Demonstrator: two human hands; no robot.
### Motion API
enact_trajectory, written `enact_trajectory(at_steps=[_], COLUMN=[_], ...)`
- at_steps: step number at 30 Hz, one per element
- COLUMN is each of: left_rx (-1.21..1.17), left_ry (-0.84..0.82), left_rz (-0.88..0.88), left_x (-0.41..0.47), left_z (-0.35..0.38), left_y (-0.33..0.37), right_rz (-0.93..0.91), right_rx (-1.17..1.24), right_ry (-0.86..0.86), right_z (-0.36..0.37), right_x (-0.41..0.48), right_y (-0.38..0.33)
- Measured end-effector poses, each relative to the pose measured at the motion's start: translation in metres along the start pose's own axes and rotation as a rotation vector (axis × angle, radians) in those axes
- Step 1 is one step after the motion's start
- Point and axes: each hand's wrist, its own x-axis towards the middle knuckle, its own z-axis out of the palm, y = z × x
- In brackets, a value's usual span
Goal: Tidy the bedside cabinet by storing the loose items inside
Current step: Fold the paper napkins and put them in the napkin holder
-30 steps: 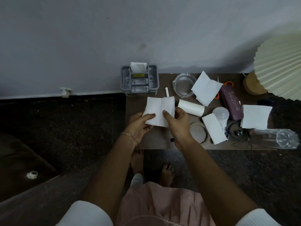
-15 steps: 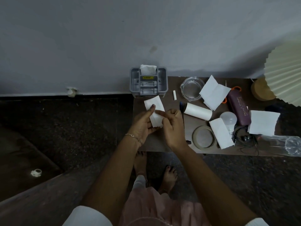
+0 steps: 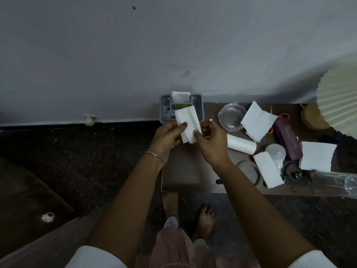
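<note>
A folded white tissue is pinched between my left hand and my right hand, held just in front of the grey organiser box at the cabinet's back left corner. Another tissue sticks up from that box. The brown cabinet top carries loose items: white paper sheets, a second sheet and a third, a white roll, a glass ashtray, a bulb and a purple case.
A pleated lamp shade overhangs the right end above a round wooden base. Black earphones and a clear plastic bag lie at the front right. A round ring rests near my right wrist. Dark floor and my feet lie below.
The tissue went from spread open to folded narrow between both hands, and the hands lifted it toward the grey organiser box.
</note>
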Motion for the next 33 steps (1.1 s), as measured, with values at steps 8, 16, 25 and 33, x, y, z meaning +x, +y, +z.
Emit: enact_trajectory(at_steps=[8,16,25,33], left_rx=[0.086,-0.043,-0.259,-0.268], left_ry=[0.005,0.074,0.136,0.331], left_rz=[0.008,0.021,-0.018,0.025], left_x=[0.029,0.043,0.044,0.046], left_z=[-0.012,-0.012,0.0,0.017], left_y=[0.043,0.039,0.03,0.019], right_rz=[0.013,0.098,0.304,0.386], right_rx=[0.073,0.196,0.534,0.642], right_ry=[-0.028,-0.006,0.133,0.199], right_z=[0.013,0.03,0.051,0.072], right_x=[0.037,0.047,0.04,0.024], right_y=[-0.03,-0.036,-0.04,-0.044])
